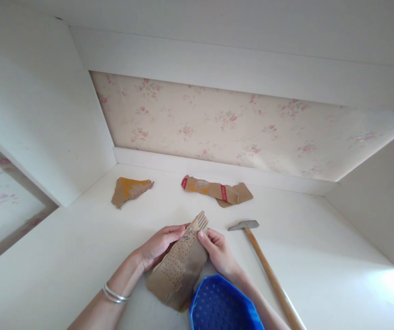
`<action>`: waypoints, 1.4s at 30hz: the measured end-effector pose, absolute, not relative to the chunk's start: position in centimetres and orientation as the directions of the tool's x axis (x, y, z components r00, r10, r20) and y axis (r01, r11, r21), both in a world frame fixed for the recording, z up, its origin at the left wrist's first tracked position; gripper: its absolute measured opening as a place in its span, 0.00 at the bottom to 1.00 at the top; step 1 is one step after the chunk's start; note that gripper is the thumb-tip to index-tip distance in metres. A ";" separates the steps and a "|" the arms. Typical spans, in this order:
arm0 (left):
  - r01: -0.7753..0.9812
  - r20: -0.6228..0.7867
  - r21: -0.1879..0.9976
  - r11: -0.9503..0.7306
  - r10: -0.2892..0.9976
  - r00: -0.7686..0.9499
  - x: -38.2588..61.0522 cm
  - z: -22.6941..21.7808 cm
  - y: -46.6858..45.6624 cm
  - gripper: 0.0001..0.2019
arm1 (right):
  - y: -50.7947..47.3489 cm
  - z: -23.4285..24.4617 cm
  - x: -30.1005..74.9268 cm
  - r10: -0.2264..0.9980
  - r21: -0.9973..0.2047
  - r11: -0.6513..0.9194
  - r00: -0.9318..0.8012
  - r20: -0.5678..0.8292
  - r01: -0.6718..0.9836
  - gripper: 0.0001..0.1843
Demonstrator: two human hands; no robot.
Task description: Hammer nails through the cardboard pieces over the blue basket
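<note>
A torn piece of brown cardboard [179, 270], dotted with rows of small holes, is held up between both my hands. Its narrow upper end has ridged strips, and a few small shiny metal bits sit just below them. My left hand [161, 245] grips the left edge, with its fingers partly behind the board. On the right edge, my right hand [219, 250] pinches the cardboard with the thumb on the front face. Close beneath the right forearm stands a blue perforated basket [217, 302]. A hammer [265, 261] with a wooden handle lies to the right.
Two torn cardboard scraps lie farther back on the white surface [320, 256]: a yellow-marked scrap [130, 190] at left and a longer red-labelled strip [214, 189] at centre. White panels [42, 101] enclose the sides and top; floral wallpaper [210, 123] covers the back.
</note>
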State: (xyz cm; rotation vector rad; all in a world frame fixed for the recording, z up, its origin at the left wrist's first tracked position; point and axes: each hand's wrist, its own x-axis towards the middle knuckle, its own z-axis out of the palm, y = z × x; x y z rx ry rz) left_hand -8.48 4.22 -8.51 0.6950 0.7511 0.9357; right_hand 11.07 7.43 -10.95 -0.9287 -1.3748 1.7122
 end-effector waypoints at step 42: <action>-0.253 -0.210 0.907 0.335 0.884 0.417 -9.5 -8.4 4.4 0.22 | 7.8 -10.6 12.2 0.738 -0.879 -0.341 -0.674 -0.030 -0.334 0.21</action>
